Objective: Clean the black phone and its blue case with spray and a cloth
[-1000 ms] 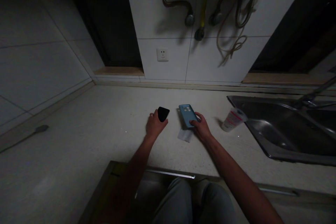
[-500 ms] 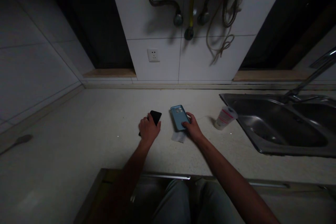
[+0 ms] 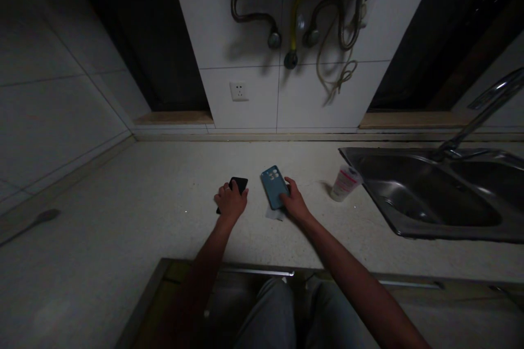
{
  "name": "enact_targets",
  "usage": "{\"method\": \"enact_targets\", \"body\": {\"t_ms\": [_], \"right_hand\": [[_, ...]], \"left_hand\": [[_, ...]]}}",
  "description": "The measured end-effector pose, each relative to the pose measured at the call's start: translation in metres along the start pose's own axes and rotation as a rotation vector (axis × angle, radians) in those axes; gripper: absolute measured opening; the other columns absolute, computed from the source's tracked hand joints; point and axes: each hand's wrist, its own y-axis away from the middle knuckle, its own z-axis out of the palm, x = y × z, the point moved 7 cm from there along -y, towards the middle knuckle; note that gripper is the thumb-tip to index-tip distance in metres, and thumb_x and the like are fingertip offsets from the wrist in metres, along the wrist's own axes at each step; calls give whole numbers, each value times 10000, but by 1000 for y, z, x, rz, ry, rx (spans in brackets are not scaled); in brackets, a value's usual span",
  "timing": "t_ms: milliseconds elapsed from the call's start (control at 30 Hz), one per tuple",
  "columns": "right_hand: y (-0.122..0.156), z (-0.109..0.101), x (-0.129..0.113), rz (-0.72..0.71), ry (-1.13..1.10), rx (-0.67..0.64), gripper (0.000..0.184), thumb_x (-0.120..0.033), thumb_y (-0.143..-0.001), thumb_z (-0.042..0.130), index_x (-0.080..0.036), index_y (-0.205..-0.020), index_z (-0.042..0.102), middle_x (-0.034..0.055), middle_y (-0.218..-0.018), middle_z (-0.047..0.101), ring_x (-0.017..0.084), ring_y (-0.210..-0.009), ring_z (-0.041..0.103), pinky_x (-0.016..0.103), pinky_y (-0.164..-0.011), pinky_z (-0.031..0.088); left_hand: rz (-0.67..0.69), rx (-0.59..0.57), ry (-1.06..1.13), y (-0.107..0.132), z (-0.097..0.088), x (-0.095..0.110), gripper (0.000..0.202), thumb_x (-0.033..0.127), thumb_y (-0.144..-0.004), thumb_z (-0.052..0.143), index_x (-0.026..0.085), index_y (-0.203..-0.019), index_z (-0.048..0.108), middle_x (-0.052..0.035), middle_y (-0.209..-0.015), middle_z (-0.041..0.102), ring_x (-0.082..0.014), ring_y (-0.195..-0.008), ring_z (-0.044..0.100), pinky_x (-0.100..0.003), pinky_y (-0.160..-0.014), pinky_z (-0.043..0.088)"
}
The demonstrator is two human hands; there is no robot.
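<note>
My left hand (image 3: 231, 202) lies over a black phone (image 3: 239, 181) on the counter, its fingers and thumb closed about the sides. Part of the phone is hidden beneath the palm. With the thumb on its face and fingers at the right edge, my right hand (image 3: 295, 202) grips a blue phone case (image 3: 272, 188). Light shows through the camera holes near the top of the case. Just below it, partly covered, is a small pale piece of paper or cloth (image 3: 274, 214).
To the right stands a tilted-looking plastic cup (image 3: 344, 184) beside the steel sink (image 3: 395, 222) and its tap (image 3: 470, 125). A spoon-like utensil (image 3: 45, 216) lies far left. Hoses and a socket (image 3: 238, 91) are on the tiled wall behind the counter (image 3: 176, 174).
The blue case has turned slightly and lies flatter in my right hand. My left hand stays on the black phone. The whole view has shifted a little.
</note>
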Motion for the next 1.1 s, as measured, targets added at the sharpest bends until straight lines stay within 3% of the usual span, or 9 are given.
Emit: {"method": "enact_targets", "body": {"t_ms": [100, 200, 300, 433, 567, 700, 867, 1000, 1100], "right_hand": [[3, -1, -2, -10, -25, 33, 661, -265, -694, 545, -214, -1344, 438, 41, -983, 651, 208, -806, 607, 334, -739, 488], [2, 0, 2, 58, -168, 71, 622, -257, -661, 576, -231, -1276, 490, 26, -941, 644, 216, -815, 609, 328, -709, 487], [2, 6, 0, 121, -369, 56, 601, -226, -618, 637, -257, -1209, 534, 12, -944, 655, 215, -830, 624, 320, -708, 500], [11, 19, -17, 141, -590, -109, 602, -242, -628, 750, -286, -1198, 560, 8, -1000, 695, 206, -830, 659, 322, -733, 521], [18, 25, -31, 84, -612, -262, 542, -430, -729, 788, -287, -1209, 582, 11, -959, 717, 188, -789, 663, 309, -709, 519], [12, 9, -31, -40, -397, -181, 352, -529, -834, 676, -235, -1027, 666, 15, -855, 705, 169, -729, 635, 289, -664, 501], [12, -16, -36, -298, 280, -8, 297, -410, -912, 586, -199, -1088, 699, 106, -1061, 718, 234, -942, 645, 398, -878, 504], [18, -15, -30, -409, 617, -87, 291, -308, -864, 660, -191, -1124, 719, 143, -1208, 691, 289, -1145, 606, 446, -1007, 457], [22, -15, -20, -441, 697, -146, 231, -229, -886, 626, -204, -1077, 753, 136, -1219, 705, 279, -1145, 634, 446, -1019, 461]], "left_hand": [[-29, 14, 12, 2, -4, -5, 643, 494, -971, 425, 61, -1441, 496, -278, -1412, 510, -415, -1270, 453, -560, -976, 396], [-22, 168, 103, 7, -18, -7, 595, 459, -977, 422, 48, -1391, 536, -274, -1462, 471, -415, -1309, 433, -566, -1007, 390], [149, 266, 364, 13, -25, 5, 524, 416, -989, 403, 76, -1360, 546, -230, -1391, 553, -339, -1260, 512, -479, -1028, 413], [335, 0, 752, 20, -6, 28, 626, 449, -967, 479, 133, -1496, 371, -101, -1008, 703, -215, -817, 670, -350, -801, 512], [300, -134, 994, 21, 8, 33, 665, 381, -935, 518, 164, -1531, 317, 3, -783, 645, -148, -616, 614, -272, -645, 492], [194, -97, 1061, 14, 6, 21, 606, 231, -865, 507, 148, -1462, 452, 29, -749, 601, -93, -549, 516, -209, -572, 423], [297, -90, 870, 17, 0, 24, 539, 176, -829, 488, 123, -1353, 599, 43, -659, 525, -97, -551, 467, -212, -579, 389], [399, -141, 677, 24, 3, 34, 534, 174, -855, 486, 111, -1373, 600, -4, -688, 621, -126, -570, 525, -243, -632, 431], [407, -136, 553, 25, 1, 35, 496, 183, -881, 479, 117, -1351, 624, -56, -775, 706, -162, -644, 604, -268, -709, 473]]}}
